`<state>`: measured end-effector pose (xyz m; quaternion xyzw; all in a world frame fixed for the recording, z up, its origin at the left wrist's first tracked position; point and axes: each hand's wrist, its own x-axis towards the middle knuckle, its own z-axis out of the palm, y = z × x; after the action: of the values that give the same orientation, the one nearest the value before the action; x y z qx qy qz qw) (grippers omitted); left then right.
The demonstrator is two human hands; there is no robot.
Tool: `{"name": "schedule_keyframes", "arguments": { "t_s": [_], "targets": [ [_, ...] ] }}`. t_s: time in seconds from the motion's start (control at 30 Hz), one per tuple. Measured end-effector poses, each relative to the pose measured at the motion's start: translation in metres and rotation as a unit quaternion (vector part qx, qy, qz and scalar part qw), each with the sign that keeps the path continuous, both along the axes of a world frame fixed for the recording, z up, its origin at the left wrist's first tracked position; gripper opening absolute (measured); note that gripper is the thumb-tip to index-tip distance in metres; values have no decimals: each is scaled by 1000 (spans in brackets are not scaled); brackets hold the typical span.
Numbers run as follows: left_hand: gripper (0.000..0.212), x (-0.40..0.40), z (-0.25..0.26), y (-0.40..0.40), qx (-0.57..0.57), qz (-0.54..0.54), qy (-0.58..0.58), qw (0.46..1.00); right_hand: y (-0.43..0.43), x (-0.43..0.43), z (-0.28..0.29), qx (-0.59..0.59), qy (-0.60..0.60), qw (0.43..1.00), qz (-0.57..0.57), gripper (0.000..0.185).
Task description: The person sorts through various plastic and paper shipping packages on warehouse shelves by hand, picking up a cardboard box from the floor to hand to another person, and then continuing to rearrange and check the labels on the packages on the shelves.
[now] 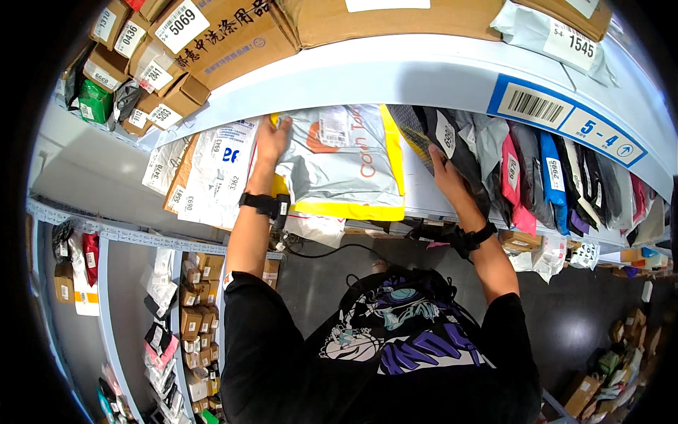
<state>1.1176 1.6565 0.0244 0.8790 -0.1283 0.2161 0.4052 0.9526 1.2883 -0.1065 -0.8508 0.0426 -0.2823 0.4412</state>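
A grey poly mailer (339, 164) with yellow edges and orange print lies tilted on the shelf, under the upper shelf's lip. At its upper left edge is my left hand (274, 140), thumb over the mailer's face and the edge in its grip. My right hand (450, 175) rests against a dark grey poly mailer (461, 159) at the front of a row of upright parcels. Its fingertips are by the yellow-and-black edge of another mailer (416, 138); whether they pinch anything is unclear. Left of my left hand lean white poly mailers (222, 175) with labels.
Overhead, the upper shelf's lip (339, 79) carries cardboard boxes (228, 42) and a printed shelf label (569, 119). More upright mailers, pink (513, 180) and blue (553, 180) among them, stand to the right. A black cable (339, 249) hangs below. Further racks (106, 297) stand at left.
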Motion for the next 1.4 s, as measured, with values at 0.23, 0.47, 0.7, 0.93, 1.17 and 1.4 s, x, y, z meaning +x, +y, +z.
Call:
{"name": "schedule_keyframes", "arguments": {
  "t_s": [0.23, 0.47, 0.7, 0.93, 1.17, 1.4],
  "targets": [
    [67, 4, 7, -26, 83, -40, 29, 995, 12, -15, 46, 52, 56, 997, 12, 72],
    [67, 7, 7, -26, 258, 25, 6, 966, 17, -24, 60, 126, 152, 978, 60, 78],
    [39, 15, 5, -48, 352, -67, -109, 927, 18, -25, 58, 112, 144, 981, 60, 79],
    [74, -11, 12, -84, -39, -154, 297, 942, 18, -32, 78, 160, 189, 966, 73, 73],
    [71, 3, -7, -93, 114, -186, 214, 952, 8, -13, 35, 129, 85, 988, 25, 60],
    [27, 28, 42, -55, 141, -215, 357, 898, 4, -8, 19, 13, -7, 1000, -7, 46]
  ]
}}
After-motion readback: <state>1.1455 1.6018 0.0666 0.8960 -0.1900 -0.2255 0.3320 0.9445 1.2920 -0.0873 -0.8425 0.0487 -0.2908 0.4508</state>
